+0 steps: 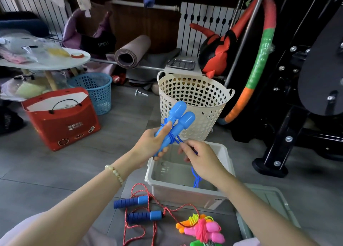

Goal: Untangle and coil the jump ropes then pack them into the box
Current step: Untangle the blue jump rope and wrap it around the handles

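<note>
My left hand (152, 143) grips the two light-blue jump-rope handles (178, 116) held together, with blue cord wound around their shafts. My right hand (200, 158) pinches the blue cord (195, 179) just right of the handles; the loose end hangs down into the white plastic box (178, 192) below. On the floor in front lies a red rope (141, 225) with dark-blue foam handles (131, 202), spread loose. A bundle of pink, orange and green rope handles (204, 229) with neon cord sits to its right.
A cream perforated basket (193, 105) stands just behind the box. The grey box lid (271, 205) lies at right. A red carton (61, 119) and blue basket (96, 92) stand at left, black gym equipment (297, 97) at right.
</note>
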Available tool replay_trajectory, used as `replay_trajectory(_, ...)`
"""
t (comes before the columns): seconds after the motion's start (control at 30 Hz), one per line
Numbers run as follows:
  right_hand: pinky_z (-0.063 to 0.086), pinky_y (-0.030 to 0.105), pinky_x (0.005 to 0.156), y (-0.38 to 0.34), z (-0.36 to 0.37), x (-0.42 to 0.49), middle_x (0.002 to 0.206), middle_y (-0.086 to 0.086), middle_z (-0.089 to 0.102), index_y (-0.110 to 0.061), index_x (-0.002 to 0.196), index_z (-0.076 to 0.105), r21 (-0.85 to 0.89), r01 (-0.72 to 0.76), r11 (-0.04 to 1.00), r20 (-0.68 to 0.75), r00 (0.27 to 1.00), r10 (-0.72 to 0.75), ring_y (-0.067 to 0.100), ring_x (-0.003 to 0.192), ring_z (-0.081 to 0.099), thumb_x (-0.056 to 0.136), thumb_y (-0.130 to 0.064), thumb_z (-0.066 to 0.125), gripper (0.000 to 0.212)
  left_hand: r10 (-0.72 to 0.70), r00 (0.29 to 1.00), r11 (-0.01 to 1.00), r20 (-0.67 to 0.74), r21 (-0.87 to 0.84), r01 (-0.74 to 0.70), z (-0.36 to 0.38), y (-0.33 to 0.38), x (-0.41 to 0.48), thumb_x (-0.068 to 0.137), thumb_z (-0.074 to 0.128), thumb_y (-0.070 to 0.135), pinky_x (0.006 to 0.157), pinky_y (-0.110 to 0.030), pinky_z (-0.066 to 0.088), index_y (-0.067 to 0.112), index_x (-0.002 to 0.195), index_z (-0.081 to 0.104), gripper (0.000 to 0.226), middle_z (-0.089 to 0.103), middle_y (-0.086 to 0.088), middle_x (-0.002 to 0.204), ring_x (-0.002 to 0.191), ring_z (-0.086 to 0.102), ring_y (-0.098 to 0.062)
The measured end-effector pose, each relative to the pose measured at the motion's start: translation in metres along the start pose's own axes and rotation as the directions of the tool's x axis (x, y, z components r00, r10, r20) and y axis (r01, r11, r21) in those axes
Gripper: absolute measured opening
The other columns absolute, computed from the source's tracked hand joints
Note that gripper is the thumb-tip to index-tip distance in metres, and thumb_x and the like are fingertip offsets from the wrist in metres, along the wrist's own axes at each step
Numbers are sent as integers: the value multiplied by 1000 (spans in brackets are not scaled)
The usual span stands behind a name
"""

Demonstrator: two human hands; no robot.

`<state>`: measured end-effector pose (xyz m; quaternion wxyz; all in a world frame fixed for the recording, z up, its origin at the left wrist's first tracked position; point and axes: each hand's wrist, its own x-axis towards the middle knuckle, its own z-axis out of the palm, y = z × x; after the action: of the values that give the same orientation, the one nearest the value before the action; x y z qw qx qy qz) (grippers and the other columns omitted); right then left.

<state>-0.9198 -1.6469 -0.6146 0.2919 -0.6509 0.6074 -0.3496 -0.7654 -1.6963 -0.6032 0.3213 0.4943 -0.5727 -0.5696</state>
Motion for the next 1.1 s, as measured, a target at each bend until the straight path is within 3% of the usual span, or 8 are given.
replay_trajectory(0.13,52,21,72,-8,2,2,58,-1,51,-7,85,63,635,-315,705,286,944,164,12,58,58,101,-18,38,31,13,1000,989,-19,-150,-16,-2,-1,2,92,39,59,40,-18,27,17,97,56,46,45,1,54,40,33,-12)
replay_trajectory(0.27,31,17,47,-7,2,3,53,-9,27,-15,93,54,722,-375,581,383,917,116,6,45,24,100,-15,37,18,-31,997,936,-65,-352,6,-7,2,6,91,40,61,35,-16,24,21,98,53,43,41,5,51,40,30,-7)
replay_trajectory(0.4,26,14,45,-3,4,8,54,-10,33,-9,95,56,289,-186,939,242,963,116,2,44,27,102,-17,34,25,-56,998,901,-25,-433,40,-6,2,6,91,39,62,35,-15,24,23,95,53,41,40,8,50,40,29,-5)
replay_trajectory(0.57,38,21,65,1,-4,10,67,-1,45,-15,77,54,318,-194,928,144,977,155,7,56,39,102,-19,35,32,-29,999,928,-45,-371,11,-9,0,7,92,43,58,35,-16,25,24,98,53,36,43,4,53,40,31,-8)
replay_trajectory(0.67,33,13,57,-6,-20,7,69,-2,54,-18,92,57,-47,12,999,27,1000,-11,3,58,43,99,-30,43,20,-14,993,943,-114,-332,-25,-14,2,8,93,44,56,36,-17,26,25,97,56,34,45,5,50,39,32,-8)
replay_trajectory(0.87,27,23,40,-6,-20,6,75,-8,65,-29,107,57,-836,329,439,92,873,-479,18,47,57,80,-22,71,31,-32,991,943,-126,-333,-12,-21,1,10,92,44,57,36,-17,26,22,99,56,38,44,3,51,39,31,-9)
replay_trajectory(0.97,19,20,39,-1,-20,9,64,-6,57,-21,86,65,-875,297,383,41,833,-552,15,39,51,62,-13,85,33,-38,994,943,-105,-333,1,-22,0,10,92,44,57,36,-16,26,26,99,57,34,44,3,51,39,32,-9)
replay_trajectory(1.1,23,19,39,-10,-21,8,66,-5,54,-18,74,61,-819,366,442,13,782,-623,14,42,52,89,-31,46,25,22,993,996,-112,-86,-31,-21,0,9,93,48,50,37,-16,26,20,92,53,31,46,-3,54,36,34,-12)
